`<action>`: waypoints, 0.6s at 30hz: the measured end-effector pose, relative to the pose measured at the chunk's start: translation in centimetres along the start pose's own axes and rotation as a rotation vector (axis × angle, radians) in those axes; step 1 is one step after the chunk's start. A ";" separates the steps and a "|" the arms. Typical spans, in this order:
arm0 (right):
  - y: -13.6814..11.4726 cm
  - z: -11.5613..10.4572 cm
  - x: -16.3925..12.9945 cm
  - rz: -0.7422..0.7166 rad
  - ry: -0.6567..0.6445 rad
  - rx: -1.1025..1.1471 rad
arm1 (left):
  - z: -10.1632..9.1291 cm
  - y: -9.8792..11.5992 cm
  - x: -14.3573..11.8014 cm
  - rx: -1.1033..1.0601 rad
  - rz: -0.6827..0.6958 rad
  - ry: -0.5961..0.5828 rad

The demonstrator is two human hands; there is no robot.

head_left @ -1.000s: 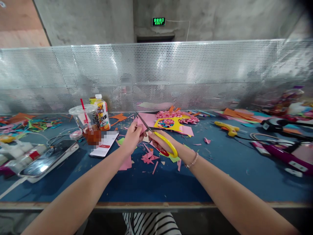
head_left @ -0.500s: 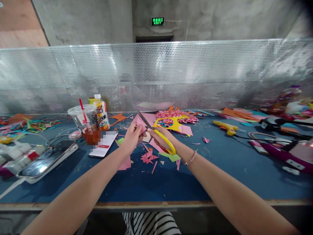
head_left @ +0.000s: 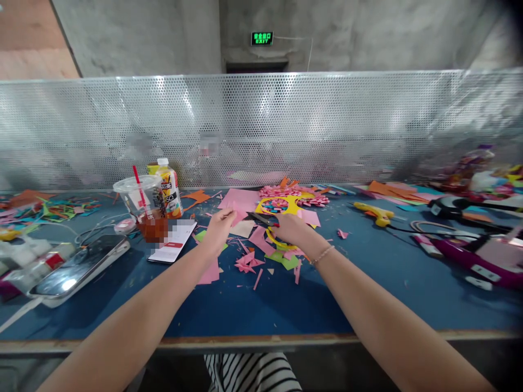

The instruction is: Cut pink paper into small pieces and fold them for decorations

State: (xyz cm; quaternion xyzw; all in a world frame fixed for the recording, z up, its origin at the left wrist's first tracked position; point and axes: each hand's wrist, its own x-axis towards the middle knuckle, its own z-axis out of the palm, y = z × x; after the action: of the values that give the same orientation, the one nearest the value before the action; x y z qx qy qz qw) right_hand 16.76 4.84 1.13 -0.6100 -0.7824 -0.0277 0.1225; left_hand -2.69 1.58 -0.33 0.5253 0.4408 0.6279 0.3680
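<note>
My left hand (head_left: pixel 219 227) pinches a small piece of pink paper (head_left: pixel 238 218) above the table. My right hand (head_left: pixel 293 231) is on the scissors (head_left: pixel 281 243), which have yellow handles and dark blades that point left toward the paper. The scissors are low, close to the tabletop; whether they touch it I cannot tell. My right fingers partly cover the handles. Under and around both hands lie a pink sheet (head_left: pixel 237 198), a cream piece of paper (head_left: pixel 242 228), green scraps (head_left: pixel 289 261) and a folded pink paper shape (head_left: pixel 247 263).
Behind my right hand are a yellow cut-out sheet (head_left: pixel 291 203) and a pile of pink curled strips (head_left: pixel 274 191). A drink cup (head_left: pixel 141 204), a bottle (head_left: pixel 169 188) and phones (head_left: pixel 81 267) stand or lie left. A yellow glue gun (head_left: pixel 378 214) is at right, before a perforated metal screen (head_left: pixel 261 120).
The scissors have come away from the pink paper, moving right and down with my right hand, their blades now turned more sideways. My left hand still pinches the paper.
</note>
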 end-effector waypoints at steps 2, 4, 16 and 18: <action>-0.9 -0.7 -0.4 -0.081 0.146 0.091 | -0.1 -0.2 0.1 0.064 0.025 -0.040; -1.9 -1.1 -0.6 -0.232 0.223 0.317 | -0.1 -0.2 0.1 0.090 0.044 -0.081; -3.5 0.4 -0.5 -0.314 -0.010 0.946 | 0.1 -0.1 -0.1 0.070 0.051 -0.145; -3.7 0.1 -0.7 -0.314 0.000 0.940 | 0.2 -0.2 0.0 0.050 0.012 -0.174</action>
State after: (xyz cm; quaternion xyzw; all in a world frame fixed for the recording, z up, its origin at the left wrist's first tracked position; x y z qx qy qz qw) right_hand 13.38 3.31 1.22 -0.3634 -0.7927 0.3101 0.3787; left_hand -2.46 1.64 -0.53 0.5897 0.4195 0.5707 0.3880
